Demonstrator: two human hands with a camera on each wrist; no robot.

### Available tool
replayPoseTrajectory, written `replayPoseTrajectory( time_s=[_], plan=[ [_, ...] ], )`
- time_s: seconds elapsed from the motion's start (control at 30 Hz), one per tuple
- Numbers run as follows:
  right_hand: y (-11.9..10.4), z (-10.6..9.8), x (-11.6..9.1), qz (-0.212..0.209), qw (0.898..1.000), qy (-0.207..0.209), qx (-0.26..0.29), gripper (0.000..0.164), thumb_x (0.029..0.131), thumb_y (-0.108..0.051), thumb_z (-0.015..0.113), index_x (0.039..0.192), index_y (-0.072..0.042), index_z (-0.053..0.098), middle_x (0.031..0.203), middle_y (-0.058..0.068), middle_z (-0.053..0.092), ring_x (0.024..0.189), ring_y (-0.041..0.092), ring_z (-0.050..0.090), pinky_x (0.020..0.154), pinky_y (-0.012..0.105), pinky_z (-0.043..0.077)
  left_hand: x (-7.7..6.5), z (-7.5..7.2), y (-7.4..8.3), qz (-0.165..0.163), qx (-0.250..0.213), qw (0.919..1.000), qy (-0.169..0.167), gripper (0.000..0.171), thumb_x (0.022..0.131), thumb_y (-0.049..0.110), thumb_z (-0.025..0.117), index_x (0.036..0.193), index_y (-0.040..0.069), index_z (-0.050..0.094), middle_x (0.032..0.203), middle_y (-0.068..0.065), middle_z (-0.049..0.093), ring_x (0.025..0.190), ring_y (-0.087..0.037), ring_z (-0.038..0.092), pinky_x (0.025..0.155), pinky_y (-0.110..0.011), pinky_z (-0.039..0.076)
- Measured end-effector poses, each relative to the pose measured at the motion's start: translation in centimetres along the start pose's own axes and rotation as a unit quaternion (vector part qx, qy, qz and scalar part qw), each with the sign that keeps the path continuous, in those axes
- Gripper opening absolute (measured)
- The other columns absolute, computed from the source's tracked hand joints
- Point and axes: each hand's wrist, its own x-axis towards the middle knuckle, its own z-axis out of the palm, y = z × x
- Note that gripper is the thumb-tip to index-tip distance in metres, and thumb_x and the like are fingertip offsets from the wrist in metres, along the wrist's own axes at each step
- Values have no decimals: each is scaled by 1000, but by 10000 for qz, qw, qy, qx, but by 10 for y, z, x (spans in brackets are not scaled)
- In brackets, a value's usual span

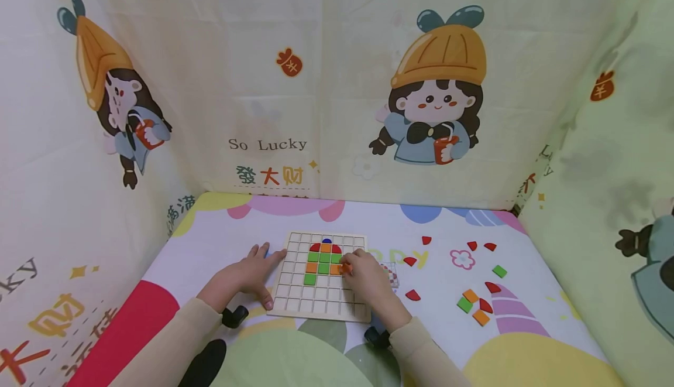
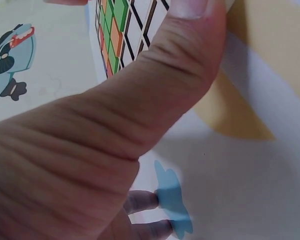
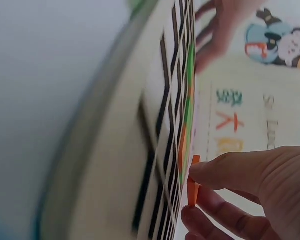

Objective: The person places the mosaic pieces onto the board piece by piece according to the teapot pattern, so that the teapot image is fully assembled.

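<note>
A wooden grid board lies on the table, with orange, green, red and blue pieces forming a pattern in its upper middle. My left hand spreads along the left side of the board, index finger and thumb straight at its edge. Over the right part of the pattern, my right hand pinches a small orange square tile between thumb and fingers, seen edge-on in the right wrist view. Close beside my right hand lies a small printed pattern card, partly hidden by it.
To the right, loose red quarter-round pieces are scattered on the printed tablecloth. Farther right, orange squares and green squares lie among more red ones. Cloth walls with cartoon prints surround the table.
</note>
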Motion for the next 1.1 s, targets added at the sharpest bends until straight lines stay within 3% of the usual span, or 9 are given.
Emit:
replayPoseTrajectory(
  time_s=[0.27, 0.43, 0.63, 0.8, 1.1],
  plan=[
    [-25, 17, 1, -298, 9986, -316, 306, 20, 89, -6, 80, 108, -8, 76, 101, 4, 70, 90, 19, 60, 81, 32, 57, -2, -1, 3, 12, -69, 10000, -16, 134, 52, 47, 100, 163, 17, 31, 166, -32, 17, 150, -62, 14, 103, -82, 34],
    [-34, 22, 2, -446, 9979, -221, 403, 21, 87, -1, 79, 107, -7, 77, 100, 4, 73, 94, 19, 63, 87, 33, 58, -3, -2, 4, 29, -63, 10000, -9, 133, 52, 47, 100, 162, 17, 32, 166, -32, 18, 150, -62, 14, 103, -82, 34],
    [-34, 25, 2, -619, 9972, -149, 401, 17, 87, 0, 79, 101, -10, 77, 96, 1, 74, 92, 18, 65, 88, 34, 57, -3, -2, 5, 26, -50, 10000, -46, 133, 54, 47, 100, 163, 17, 31, 166, -33, 17, 150, -62, 14, 104, -82, 34],
    [-30, 22, 2, -779, 9947, -445, 494, 11, 93, -7, 76, 102, -13, 80, 96, -2, 78, 93, 14, 69, 89, 32, 58, -5, -3, 6, 45, -60, 10000, -35, 132, 54, 45, 101, 163, 16, 31, 166, -33, 17, 150, -63, 14, 103, -82, 34],
    [-26, 11, 2, -756, 9921, -913, 403, 17, 97, -11, 72, 113, -12, 77, 105, -2, 77, 92, 10, 67, 90, 29, 59, -4, -3, 2, 75, -75, 9999, 21, 132, 54, 45, 101, 162, 16, 32, 166, -34, 17, 149, -64, 14, 103, -82, 35]
  ],
)
